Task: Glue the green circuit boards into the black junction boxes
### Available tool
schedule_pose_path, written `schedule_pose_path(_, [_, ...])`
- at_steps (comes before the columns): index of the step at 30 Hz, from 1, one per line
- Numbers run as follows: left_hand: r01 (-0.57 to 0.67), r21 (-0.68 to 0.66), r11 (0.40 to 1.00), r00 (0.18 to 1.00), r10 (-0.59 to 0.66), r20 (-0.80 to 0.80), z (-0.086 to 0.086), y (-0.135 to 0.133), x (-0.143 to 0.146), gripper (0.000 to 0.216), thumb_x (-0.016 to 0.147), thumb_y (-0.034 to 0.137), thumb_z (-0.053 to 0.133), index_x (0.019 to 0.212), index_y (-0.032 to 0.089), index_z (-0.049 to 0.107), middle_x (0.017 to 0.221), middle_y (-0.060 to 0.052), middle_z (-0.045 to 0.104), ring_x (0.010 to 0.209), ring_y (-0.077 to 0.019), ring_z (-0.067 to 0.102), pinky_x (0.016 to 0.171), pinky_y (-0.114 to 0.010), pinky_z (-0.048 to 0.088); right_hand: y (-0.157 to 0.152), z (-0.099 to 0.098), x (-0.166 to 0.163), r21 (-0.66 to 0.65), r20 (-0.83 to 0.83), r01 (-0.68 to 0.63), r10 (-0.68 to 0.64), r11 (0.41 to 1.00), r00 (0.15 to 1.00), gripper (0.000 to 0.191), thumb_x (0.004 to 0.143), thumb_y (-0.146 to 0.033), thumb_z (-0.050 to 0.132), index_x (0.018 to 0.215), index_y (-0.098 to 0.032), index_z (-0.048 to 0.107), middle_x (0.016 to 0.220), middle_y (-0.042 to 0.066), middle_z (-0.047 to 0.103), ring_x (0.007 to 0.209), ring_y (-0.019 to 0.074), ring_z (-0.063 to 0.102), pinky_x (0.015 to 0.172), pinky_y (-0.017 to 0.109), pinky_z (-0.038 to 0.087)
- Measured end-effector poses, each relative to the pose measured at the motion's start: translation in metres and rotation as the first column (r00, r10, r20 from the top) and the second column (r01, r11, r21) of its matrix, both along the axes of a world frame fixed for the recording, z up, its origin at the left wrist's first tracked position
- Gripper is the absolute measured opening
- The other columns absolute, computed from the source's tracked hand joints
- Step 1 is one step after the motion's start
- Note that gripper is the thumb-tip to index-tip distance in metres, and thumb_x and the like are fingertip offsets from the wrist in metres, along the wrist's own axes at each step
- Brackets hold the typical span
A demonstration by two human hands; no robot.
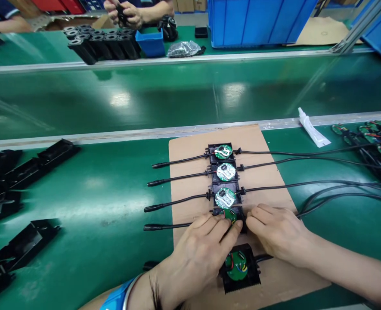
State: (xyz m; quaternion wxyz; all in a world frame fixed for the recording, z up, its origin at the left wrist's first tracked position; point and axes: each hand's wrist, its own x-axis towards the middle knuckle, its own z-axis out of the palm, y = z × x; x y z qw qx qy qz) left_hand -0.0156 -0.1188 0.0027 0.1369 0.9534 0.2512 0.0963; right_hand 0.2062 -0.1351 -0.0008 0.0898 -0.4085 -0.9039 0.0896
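My left hand (203,243) presses its fingers and thumb on a black plastic housing (242,228), the fourth in a column. Part of a green circuit board (229,215) shows between those fingers. At that housing's right side my right hand (274,232) is closed in a pinch on a black cable (302,214); its fingertips hide the cable's end. Three housings above hold round boards (225,172), two with much white paste on top, and have cables out both sides. Below my hands lies another housing (242,285) with a green board (236,265) and coloured wires.
Cardboard (190,150) lies under the housings. Loose black housings (25,245) sit at left. A white tube (313,128) and a heap of cabled boards (374,142) lie at right. Across the bench are a person's hands (128,15), black parts (103,43) and a blue crate (258,23).
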Motion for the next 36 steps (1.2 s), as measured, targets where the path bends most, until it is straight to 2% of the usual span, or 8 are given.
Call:
schedule_pose_path(5, [-0.056, -0.007, 0.998, 0.995, 0.056, -0.081, 0.003, -0.002, 0.011, 0.039, 0.079, 0.006, 0.044, 0.116, 0.010, 0.058, 0.093, -0.008, 0.061, 0.080, -0.0223, 0.055, 0.071, -0.036, 0.048, 0.003, 0.001, -0.004, -0.051, 0.058, 0.024, -0.021, 0.998, 0.998, 0.022, 0.080, 0.000, 0.040, 0.076, -0.017, 0.053, 0.073, 0.003, 0.052, 0.065, 0.0172, 0.046, 0.051, 0.029, 0.025])
schedule_pose_path(12, [-0.037, 0.060, 0.997, 0.999, 0.037, 0.012, -0.006, -0.004, 0.003, 0.053, 0.078, 0.005, 0.047, 0.130, 0.012, 0.050, 0.103, -0.008, 0.064, 0.089, -0.0226, 0.055, 0.080, -0.037, 0.044, 0.006, 0.008, 0.005, -0.163, -0.147, 0.119, -0.144, 0.979, 0.979, 0.023, 0.094, -0.014, 0.042, 0.078, -0.015, 0.059, 0.079, 0.006, 0.053, 0.079, 0.0187, 0.046, 0.071, 0.030, 0.040])
schedule_pose_path(19, [-0.041, 0.071, 0.997, 0.997, 0.046, -0.064, -0.002, -0.008, 0.010, 0.051, 0.078, 0.005, 0.050, 0.128, 0.008, 0.052, 0.096, -0.007, 0.066, 0.088, -0.0236, 0.056, 0.079, -0.039, 0.041, 0.003, -0.009, 0.002, -0.082, -0.226, 0.114, -0.130, 0.990, 0.965, 0.029, 0.088, -0.003, 0.034, 0.072, -0.015, 0.056, 0.074, 0.004, 0.051, 0.070, 0.0165, 0.041, 0.066, 0.030, 0.034])
schedule_pose_path(23, [-0.080, -0.032, 0.996, 0.985, 0.084, 0.149, 0.006, -0.004, -0.004, 0.040, 0.084, 0.007, 0.049, 0.122, 0.014, 0.057, 0.101, -0.004, 0.068, 0.096, -0.0208, 0.058, 0.085, -0.038, 0.039, 0.003, -0.004, 0.008, -0.073, -0.185, 0.073, -0.085, 0.995, 0.979, 0.028, 0.090, -0.006, 0.037, 0.077, -0.016, 0.060, 0.073, 0.004, 0.052, 0.071, 0.0169, 0.041, 0.066, 0.030, 0.034])
schedule_pose_path(26, [-0.196, -0.142, 0.970, 0.917, 0.233, 0.325, 0.010, 0.005, -0.019, 0.026, 0.087, 0.011, 0.050, 0.109, 0.019, 0.063, 0.096, -0.002, 0.068, 0.089, -0.0175, 0.059, 0.081, -0.035, 0.040, -0.007, 0.006, 0.001, 0.007, -0.133, 0.129, -0.127, 0.992, 0.983, 0.024, 0.089, -0.010, 0.042, 0.087, -0.015, 0.066, 0.076, 0.007, 0.055, 0.075, 0.0196, 0.044, 0.069, 0.033, 0.037])
schedule_pose_path(29, [-0.292, -0.259, 0.921, 0.892, 0.360, 0.273, 0.004, 0.014, -0.026, 0.011, 0.083, 0.014, 0.057, 0.086, 0.019, 0.067, 0.085, -0.002, 0.066, 0.082, -0.0191, 0.058, 0.074, -0.034, 0.041, -0.020, 0.009, -0.020, 0.123, -0.089, 0.117, -0.106, 0.985, 0.990, 0.030, 0.087, -0.011, 0.044, 0.106, -0.009, 0.067, 0.082, 0.011, 0.058, 0.078, 0.0228, 0.046, 0.071, 0.037, 0.041])
schedule_pose_path(32, [-0.287, -0.353, 0.891, 0.897, 0.379, 0.227, -0.007, 0.018, -0.024, 0.010, 0.080, 0.016, 0.059, 0.083, 0.019, 0.068, 0.083, -0.003, 0.065, 0.081, -0.0200, 0.057, 0.074, -0.035, 0.043, -0.027, 0.004, -0.044, 0.161, -0.031, 0.080, -0.076, 0.984, 0.997, 0.039, 0.088, -0.015, 0.045, 0.121, 0.000, 0.060, 0.087, 0.014, 0.060, 0.081, 0.0250, 0.048, 0.071, 0.040, 0.046])
schedule_pose_path(36, [-0.243, -0.415, 0.877, 0.904, 0.360, 0.230, -0.014, 0.019, -0.022, 0.013, 0.084, 0.016, 0.057, 0.083, 0.019, 0.070, 0.081, -0.003, 0.065, 0.078, -0.0181, 0.058, 0.073, -0.032, 0.045, -0.024, -0.004, -0.063, 0.152, -0.016, 0.008, -0.005, 0.988, 1.000, 0.033, 0.090, -0.018, 0.044, 0.104, 0.000, 0.068, 0.087, 0.017, 0.063, 0.080, 0.0258, 0.052, 0.060, 0.037, 0.047])
